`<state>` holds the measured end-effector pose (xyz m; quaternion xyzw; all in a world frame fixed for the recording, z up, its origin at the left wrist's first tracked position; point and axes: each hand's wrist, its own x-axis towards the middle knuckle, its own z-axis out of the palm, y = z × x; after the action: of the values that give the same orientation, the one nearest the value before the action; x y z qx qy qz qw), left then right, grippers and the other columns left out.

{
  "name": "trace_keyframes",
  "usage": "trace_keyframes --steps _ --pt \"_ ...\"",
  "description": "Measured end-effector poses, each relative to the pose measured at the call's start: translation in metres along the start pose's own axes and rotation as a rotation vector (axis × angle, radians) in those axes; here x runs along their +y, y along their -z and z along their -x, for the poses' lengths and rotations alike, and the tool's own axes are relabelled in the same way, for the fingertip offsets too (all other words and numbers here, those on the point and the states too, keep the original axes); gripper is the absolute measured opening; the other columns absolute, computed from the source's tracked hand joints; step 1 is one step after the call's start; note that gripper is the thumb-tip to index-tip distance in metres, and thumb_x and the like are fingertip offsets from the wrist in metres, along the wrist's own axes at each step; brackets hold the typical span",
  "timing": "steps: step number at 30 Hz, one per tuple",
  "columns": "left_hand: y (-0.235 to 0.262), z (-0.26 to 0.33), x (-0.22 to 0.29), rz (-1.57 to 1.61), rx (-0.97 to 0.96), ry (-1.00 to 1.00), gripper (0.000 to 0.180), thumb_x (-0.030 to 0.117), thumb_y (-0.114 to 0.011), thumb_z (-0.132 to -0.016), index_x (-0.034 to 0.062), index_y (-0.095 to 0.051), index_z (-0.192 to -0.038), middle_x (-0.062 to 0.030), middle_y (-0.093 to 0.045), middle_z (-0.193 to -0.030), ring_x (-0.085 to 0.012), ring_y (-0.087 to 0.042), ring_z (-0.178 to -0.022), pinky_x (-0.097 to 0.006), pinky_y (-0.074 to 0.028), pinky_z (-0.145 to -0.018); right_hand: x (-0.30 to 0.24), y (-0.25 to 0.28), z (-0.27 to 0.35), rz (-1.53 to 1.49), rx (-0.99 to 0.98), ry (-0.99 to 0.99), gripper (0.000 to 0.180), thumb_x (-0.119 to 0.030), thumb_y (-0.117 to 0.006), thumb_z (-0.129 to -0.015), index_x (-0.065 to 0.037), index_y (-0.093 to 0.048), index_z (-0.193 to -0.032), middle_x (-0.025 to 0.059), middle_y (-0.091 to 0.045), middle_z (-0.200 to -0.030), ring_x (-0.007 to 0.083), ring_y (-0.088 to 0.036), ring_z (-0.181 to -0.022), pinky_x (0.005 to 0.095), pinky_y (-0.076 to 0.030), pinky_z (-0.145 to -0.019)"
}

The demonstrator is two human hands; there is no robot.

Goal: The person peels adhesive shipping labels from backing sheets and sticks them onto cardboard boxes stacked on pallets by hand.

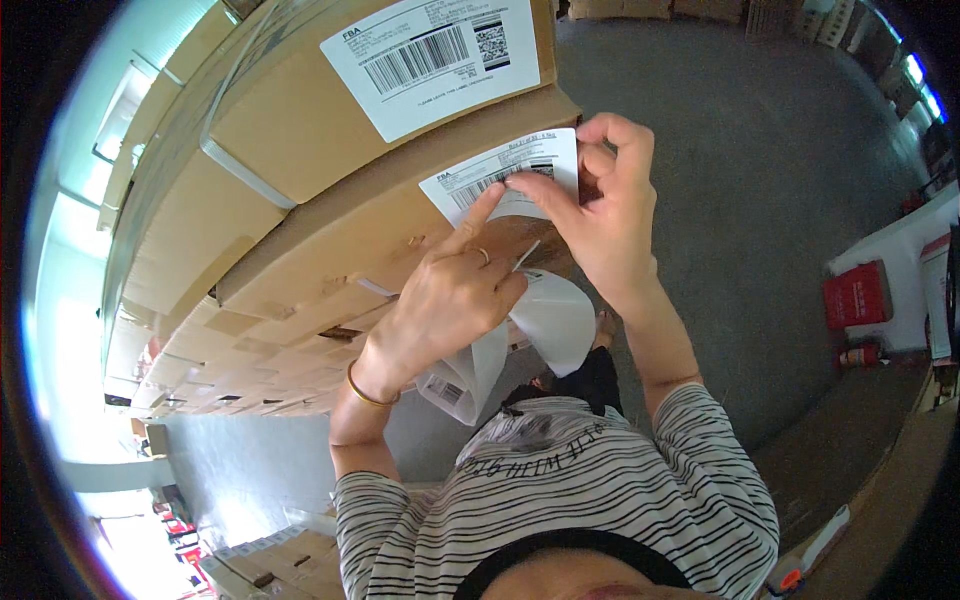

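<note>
A white shipping label with a printed barcode lies against the side of a cardboard box. My left hand presses its index fingertip on the label's middle, while its other fingers curl round a strip of white labels. That strip hangs below the hand in loops, down to a coiled end. My right hand has its thumb on the label's face and its bent fingers at the label's right edge, by the box corner. The label's lower part bows outward.
Directly above sits another cardboard box with a similar label and a white strap. More stacked boxes extend to the left. Grey floor stretches to the right, where a red bag stands by a white surface.
</note>
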<state>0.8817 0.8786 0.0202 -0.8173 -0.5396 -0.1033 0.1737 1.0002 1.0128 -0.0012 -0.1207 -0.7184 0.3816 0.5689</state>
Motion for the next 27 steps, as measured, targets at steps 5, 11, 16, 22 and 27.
trace_keyframes --steps 5,11,16,22,27 --pt "-0.01 0.0 -0.001 -0.017 0.003 0.007 0.005 0.008 -0.064 -0.066 0.0088 -0.065 -0.07 -0.0037 -0.066 -0.074 -0.0192 -0.066 -0.07 -0.044 -0.035 -0.113 -0.011 0.016 -0.015 0.432 -0.082 -0.091 0.054 -0.026 -0.082 -0.072 -0.006 -0.041 -0.102 0.0068 -0.061 -0.061 0.0196 -0.062 -0.05 0.0293 -0.048 -0.047" --pt "-0.041 0.019 0.018 0.207 0.009 -0.03 0.006 0.011 -0.06 -0.066 0.0072 -0.063 -0.07 -0.0059 -0.061 -0.065 -0.0211 -0.066 -0.076 -0.044 -0.039 -0.107 0.004 0.045 -0.004 0.184 -0.283 -0.225 0.056 -0.035 -0.084 -0.067 -0.007 -0.051 -0.101 0.0059 -0.065 -0.077 0.0162 -0.064 -0.067 0.0275 -0.051 -0.06" --pt "-0.023 0.025 0.04 0.397 0.214 -0.145 0.01 0.015 -0.061 -0.068 0.0071 -0.062 -0.075 -0.0042 -0.058 -0.062 -0.0228 -0.064 -0.066 -0.048 -0.043 -0.1 0.005 0.013 -0.005 -0.921 -0.509 -0.227 0.055 -0.037 -0.066 -0.087 0.009 -0.054 -0.113 0.0269 -0.062 -0.113 0.039 -0.061 -0.108 0.0478 -0.049 -0.095" --pt "-0.013 0.063 0.069 0.428 0.416 -0.017 0.011 0.016 -0.062 -0.068 0.0063 -0.057 -0.068 -0.0026 -0.051 -0.058 -0.0207 -0.059 -0.059 -0.048 -0.049 -0.091 0.031 -0.003 0.014 -0.796 -0.611 -0.21 0.05 -0.032 -0.059 -0.091 0.01 -0.051 -0.118 0.0304 -0.058 -0.118 0.0393 -0.06 -0.11 0.0509 -0.047 -0.097" --pt "-0.006 0.08 0.079 0.471 0.432 0.078 0.009 0.013 -0.064 -0.069 0.0057 -0.059 -0.071 -0.0044 -0.054 -0.059 -0.023 -0.059 -0.06 -0.045 -0.05 -0.086 0.005 -0.025 0.018 -0.756 -0.669 -0.268 0.047 -0.034 -0.056 -0.091 0.007 -0.053 -0.113 0.0259 -0.059 -0.118 0.0372 -0.059 -0.109 0.0496 -0.047 -0.096"
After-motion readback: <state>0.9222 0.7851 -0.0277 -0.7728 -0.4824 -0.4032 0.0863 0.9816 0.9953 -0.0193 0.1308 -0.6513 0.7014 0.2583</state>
